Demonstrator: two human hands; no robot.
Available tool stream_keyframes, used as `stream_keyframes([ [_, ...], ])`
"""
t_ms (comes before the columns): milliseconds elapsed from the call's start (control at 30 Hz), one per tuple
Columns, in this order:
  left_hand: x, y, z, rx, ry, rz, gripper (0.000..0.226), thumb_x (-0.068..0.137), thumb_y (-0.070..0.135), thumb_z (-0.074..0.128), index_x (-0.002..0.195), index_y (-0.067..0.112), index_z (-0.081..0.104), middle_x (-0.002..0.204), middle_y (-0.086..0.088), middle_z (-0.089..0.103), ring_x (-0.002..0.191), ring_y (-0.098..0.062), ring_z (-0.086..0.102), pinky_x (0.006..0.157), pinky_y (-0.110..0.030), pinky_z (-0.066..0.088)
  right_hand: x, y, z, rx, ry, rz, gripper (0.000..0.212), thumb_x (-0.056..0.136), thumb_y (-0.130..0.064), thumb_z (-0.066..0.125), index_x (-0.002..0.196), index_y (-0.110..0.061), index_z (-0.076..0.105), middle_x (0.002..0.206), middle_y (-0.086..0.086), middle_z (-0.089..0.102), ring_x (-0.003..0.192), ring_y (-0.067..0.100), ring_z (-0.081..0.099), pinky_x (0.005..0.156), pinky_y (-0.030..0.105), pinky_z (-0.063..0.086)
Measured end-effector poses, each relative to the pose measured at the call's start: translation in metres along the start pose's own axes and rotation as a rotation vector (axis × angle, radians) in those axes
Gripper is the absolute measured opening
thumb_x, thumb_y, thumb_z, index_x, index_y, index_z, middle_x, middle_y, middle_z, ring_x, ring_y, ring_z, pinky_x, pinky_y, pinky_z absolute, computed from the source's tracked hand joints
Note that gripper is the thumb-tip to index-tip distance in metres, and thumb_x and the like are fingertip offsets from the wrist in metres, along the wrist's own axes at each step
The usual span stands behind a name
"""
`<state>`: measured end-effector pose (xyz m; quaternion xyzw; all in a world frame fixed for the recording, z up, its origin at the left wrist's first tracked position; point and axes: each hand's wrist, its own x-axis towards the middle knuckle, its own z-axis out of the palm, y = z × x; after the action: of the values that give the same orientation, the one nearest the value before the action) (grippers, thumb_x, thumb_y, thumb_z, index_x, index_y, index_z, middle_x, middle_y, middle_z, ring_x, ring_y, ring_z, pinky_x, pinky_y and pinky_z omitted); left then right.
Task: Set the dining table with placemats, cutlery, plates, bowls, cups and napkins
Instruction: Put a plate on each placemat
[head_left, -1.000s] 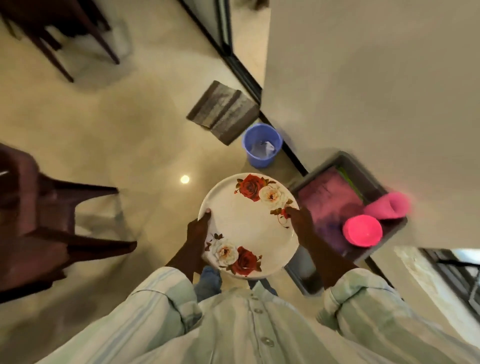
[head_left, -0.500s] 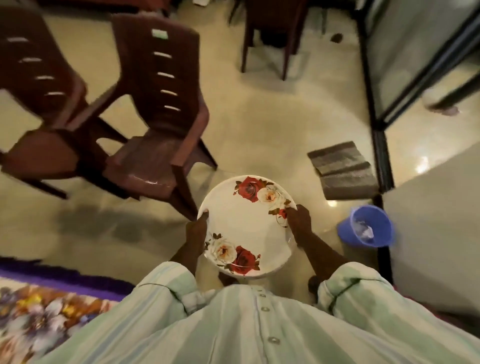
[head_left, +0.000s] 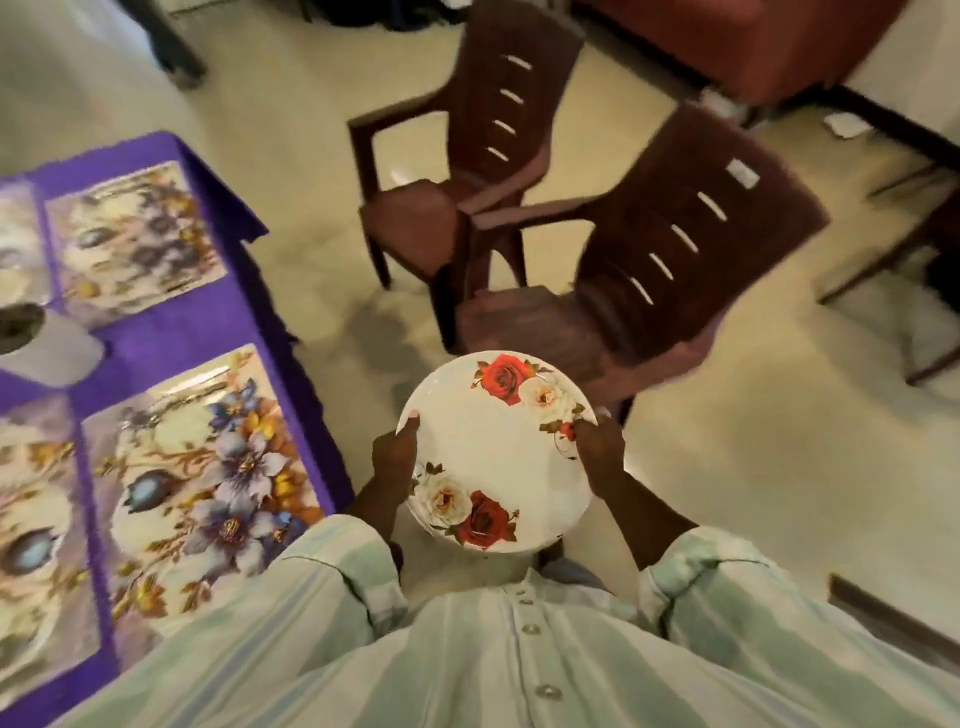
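A table under a purple cloth (head_left: 218, 332) runs off the frame left of the round white plate printed with red and cream roses (head_left: 496, 452). Floral rectangular placemats (head_left: 202, 478) lie on it, blurred, one holding cutlery too smeared to identify. Two dark brown plastic armchairs (head_left: 639, 280) stand beyond the plate; a pale label on one is unreadable. The plate is held over the floor, just beside the table: the left hand (head_left: 395, 457) grips its left rim, the right hand (head_left: 597, 447) its right rim, thumbs on top.

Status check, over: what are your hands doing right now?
Left hand and right hand grip rose plate by its rims. Placemats on purple table to the left. Brown chairs ahead.
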<state>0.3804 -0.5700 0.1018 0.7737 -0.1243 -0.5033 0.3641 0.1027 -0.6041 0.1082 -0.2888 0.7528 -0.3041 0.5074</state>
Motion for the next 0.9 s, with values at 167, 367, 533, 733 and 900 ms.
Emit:
stream_keyframes([
  [167,0.005,0.019,-0.008,-0.118,0.217,0.005,0.055,0.085,0.054,0.065,0.11,0.005,0.064,0.098,-0.009,0.066,0.09,-0.031,0.065,0.084,-0.041,0.055,0.071,-0.047,0.046,-0.13,-0.19,-0.08,0.04,0.068,-0.036,0.06,0.096,-0.009,0.065,0.091,0.011,0.07,0.083,0.031,0.07,0.074,0.044,0.06],
  [367,-0.005,0.016,-0.013,-0.314,0.463,-0.042,0.059,0.083,0.053,0.067,0.112,0.001,0.064,0.11,-0.011,0.066,0.099,-0.028,0.062,0.091,-0.041,0.051,0.102,-0.102,0.096,-0.352,-0.443,-0.16,0.042,0.073,-0.037,0.059,0.107,-0.012,0.064,0.097,0.007,0.07,0.083,0.029,0.068,0.077,0.048,0.059],
  [533,-0.02,0.007,-0.034,-0.382,0.7,0.061,0.062,0.089,0.047,0.062,0.136,0.009,0.049,0.13,-0.007,0.056,0.118,-0.027,0.053,0.101,-0.04,0.044,0.078,-0.134,0.154,-0.493,-0.596,-0.274,0.028,0.081,-0.037,0.058,0.098,-0.016,0.061,0.096,0.006,0.068,0.081,0.021,0.067,0.074,0.036,0.058],
  [733,-0.022,-0.007,-0.093,-0.477,0.938,-0.012,0.049,0.093,0.045,0.056,0.125,0.008,0.059,0.114,-0.001,0.061,0.11,-0.026,0.057,0.096,-0.041,0.046,0.034,-0.148,0.26,-0.604,-0.764,-0.426,0.035,0.077,-0.028,0.06,0.104,-0.007,0.067,0.098,0.012,0.07,0.084,0.027,0.067,0.076,0.04,0.058],
  [900,-0.008,-0.025,-0.153,-0.582,1.082,-0.153,0.061,0.088,0.056,0.056,0.124,0.007,0.061,0.122,-0.016,0.063,0.11,-0.035,0.058,0.097,-0.042,0.047,-0.021,-0.15,0.338,-0.672,-0.84,-0.523,0.039,0.094,-0.031,0.058,0.12,-0.002,0.059,0.116,0.012,0.064,0.102,0.033,0.063,0.08,0.036,0.052],
])
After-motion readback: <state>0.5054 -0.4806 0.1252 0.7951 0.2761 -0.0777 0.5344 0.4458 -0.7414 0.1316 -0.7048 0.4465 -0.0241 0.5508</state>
